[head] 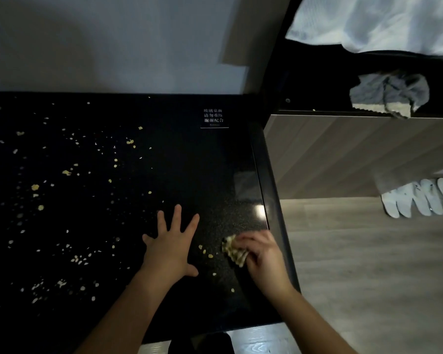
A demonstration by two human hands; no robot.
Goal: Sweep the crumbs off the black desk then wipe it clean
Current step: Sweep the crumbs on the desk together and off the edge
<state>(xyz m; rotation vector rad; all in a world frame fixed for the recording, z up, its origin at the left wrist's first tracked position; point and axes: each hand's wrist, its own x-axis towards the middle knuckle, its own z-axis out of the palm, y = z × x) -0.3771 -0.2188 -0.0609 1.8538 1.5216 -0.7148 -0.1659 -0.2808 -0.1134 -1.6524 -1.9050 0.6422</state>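
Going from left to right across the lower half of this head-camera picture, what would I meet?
First scattered crumbs → left hand → patterned cloth → right hand → desk rim → white slippers.

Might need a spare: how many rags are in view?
2: patterned rag in the right hand near the right edge of the desk; grey rag on the ledge further right. More may be hidden.

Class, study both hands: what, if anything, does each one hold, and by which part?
The right hand grips a crumpled cloth by its right side; the left hand holds nothing.
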